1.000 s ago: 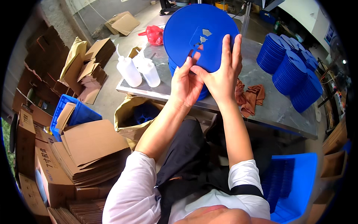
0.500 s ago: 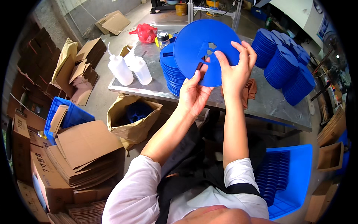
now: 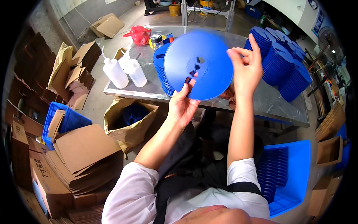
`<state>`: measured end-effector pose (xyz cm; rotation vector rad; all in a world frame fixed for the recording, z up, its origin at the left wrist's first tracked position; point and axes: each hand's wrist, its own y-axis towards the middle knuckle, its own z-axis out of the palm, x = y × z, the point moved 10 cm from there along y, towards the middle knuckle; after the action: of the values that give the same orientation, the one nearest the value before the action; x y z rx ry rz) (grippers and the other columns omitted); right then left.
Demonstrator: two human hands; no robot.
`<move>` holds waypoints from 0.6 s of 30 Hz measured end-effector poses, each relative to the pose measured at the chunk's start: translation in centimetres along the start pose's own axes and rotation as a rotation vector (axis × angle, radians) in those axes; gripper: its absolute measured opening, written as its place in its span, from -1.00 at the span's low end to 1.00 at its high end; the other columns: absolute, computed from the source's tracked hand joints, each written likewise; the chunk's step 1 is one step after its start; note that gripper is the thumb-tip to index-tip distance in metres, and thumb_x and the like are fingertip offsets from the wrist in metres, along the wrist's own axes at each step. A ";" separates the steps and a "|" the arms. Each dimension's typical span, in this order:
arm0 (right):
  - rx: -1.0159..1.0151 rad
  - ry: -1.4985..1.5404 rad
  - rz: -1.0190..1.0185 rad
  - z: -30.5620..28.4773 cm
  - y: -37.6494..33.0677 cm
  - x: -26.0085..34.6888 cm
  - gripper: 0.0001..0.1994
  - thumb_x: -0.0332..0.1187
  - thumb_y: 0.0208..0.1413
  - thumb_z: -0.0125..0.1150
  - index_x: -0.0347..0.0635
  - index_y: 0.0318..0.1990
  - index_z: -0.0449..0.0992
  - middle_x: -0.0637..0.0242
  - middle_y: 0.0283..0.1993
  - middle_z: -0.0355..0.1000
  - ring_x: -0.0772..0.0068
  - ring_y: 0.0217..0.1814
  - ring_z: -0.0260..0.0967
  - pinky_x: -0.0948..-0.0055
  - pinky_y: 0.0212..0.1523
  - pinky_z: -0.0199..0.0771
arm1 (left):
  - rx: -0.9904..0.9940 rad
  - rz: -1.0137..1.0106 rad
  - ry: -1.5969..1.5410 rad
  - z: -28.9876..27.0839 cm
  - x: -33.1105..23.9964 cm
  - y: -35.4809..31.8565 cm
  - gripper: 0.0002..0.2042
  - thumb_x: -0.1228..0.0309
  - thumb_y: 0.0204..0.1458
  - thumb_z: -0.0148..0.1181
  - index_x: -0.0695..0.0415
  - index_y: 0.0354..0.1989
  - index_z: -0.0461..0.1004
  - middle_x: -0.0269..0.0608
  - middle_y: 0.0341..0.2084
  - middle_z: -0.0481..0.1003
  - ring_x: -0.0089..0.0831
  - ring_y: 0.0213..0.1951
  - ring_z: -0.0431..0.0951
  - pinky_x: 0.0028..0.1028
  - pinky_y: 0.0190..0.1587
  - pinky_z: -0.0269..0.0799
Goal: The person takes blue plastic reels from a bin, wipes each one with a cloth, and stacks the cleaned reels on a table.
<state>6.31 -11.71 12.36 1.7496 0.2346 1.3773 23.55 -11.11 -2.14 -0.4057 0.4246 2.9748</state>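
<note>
A flat round blue plastic disc (image 3: 209, 67), a reel flange by its look, is held up over the table's front edge. It has cut-outs at its middle and a slot toward its lower rim. My left hand (image 3: 182, 106) grips it at the lower left, thumb in front and fingers reaching behind by the slot. By the disc's right rim is my right hand (image 3: 248, 67), index finger raised and thumb apart, holding nothing; whether the thumb tip touches the rim is unclear. Partly hidden behind the disc, a stack of blue discs (image 3: 159, 67) stands on the metal table (image 3: 145, 93).
More stacked blue discs (image 3: 278, 61) stand at the table's right. White squeeze bottles (image 3: 115, 72), a jar (image 3: 156, 40) and a red bag (image 3: 138, 35) sit at left. Below are a paper sack (image 3: 143, 128), flattened cardboard (image 3: 87, 145) and a blue crate (image 3: 294, 186) of discs.
The disc has shifted left and slightly down with my left hand. My right hand has come off its face to the right rim, index finger now raised.
</note>
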 end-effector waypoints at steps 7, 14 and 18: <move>0.064 0.366 0.061 -2.3 0.1 -1.9 -0.64 -0.17 0.30 -0.16 -0.25 0.00 0.43 0.24 -0.27 0.53 0.67 -0.41 0.27 0.59 -0.23 0.29 | -0.061 0.012 0.007 -0.4 -0.6 -1.6 -0.67 0.45 0.14 0.03 0.22 0.08 0.27 -0.10 0.08 0.34 -0.23 0.08 0.38 -0.14 0.15 0.32; 0.540 0.227 0.122 2.4 -3.8 -0.8 -0.48 -0.41 -0.09 0.35 -0.24 0.08 0.35 0.28 -0.22 0.50 0.62 -0.32 0.37 0.59 -0.31 0.34 | -0.076 0.012 0.061 -0.8 -0.9 -2.3 -0.66 0.42 0.16 0.00 0.21 0.11 0.26 -0.10 0.08 0.34 -0.24 0.08 0.38 -0.13 0.11 0.35; 0.429 0.259 0.230 2.0 -3.9 -2.4 -0.67 -0.40 0.03 0.26 -0.27 -0.04 0.41 0.32 -0.44 0.49 0.67 -0.46 0.34 0.62 -0.39 0.33 | -0.068 -0.016 0.085 -0.6 -0.5 -2.7 -0.65 0.40 0.17 -0.01 0.24 0.12 0.24 -0.09 0.03 0.37 -0.24 0.03 0.42 -0.17 0.08 0.37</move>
<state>8.47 -11.90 7.87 1.9863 0.5151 1.8275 24.53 -8.79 -3.28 -0.5407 0.3267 2.9710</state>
